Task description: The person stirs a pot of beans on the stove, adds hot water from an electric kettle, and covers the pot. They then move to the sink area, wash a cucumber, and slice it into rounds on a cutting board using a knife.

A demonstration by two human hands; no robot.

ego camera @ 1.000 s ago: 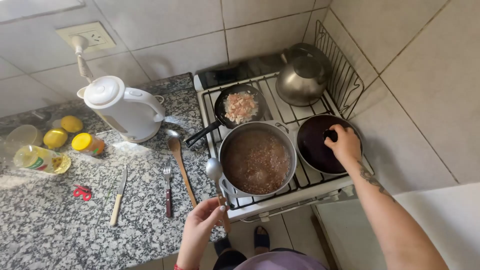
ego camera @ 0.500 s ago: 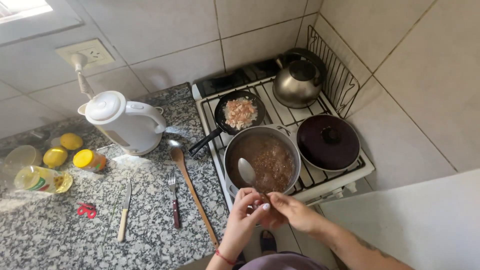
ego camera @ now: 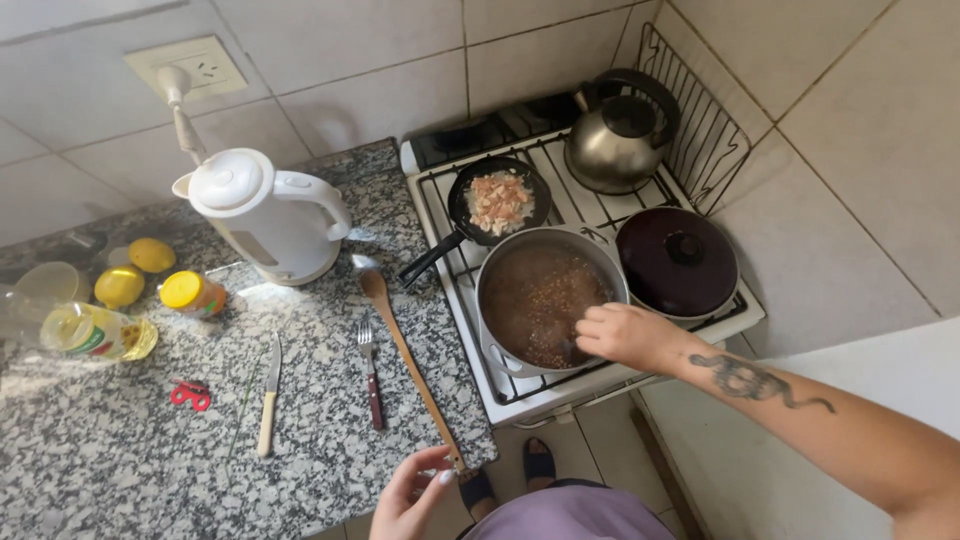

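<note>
Right hand [ego camera: 625,335] over stew pot [ego camera: 550,300], fingers curled round utensil dipped inside. Left hand [ego camera: 412,497] open, fingertips touching wooden spoon [ego camera: 405,350] handle end at worktop [ego camera: 130,450] edge.

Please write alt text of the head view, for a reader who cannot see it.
The right hand reaches into a large pot of brown food on a white stove. The left hand is open at the end of a wooden spoon lying on the granite counter, beside a fork, knife and white kettle.
</note>
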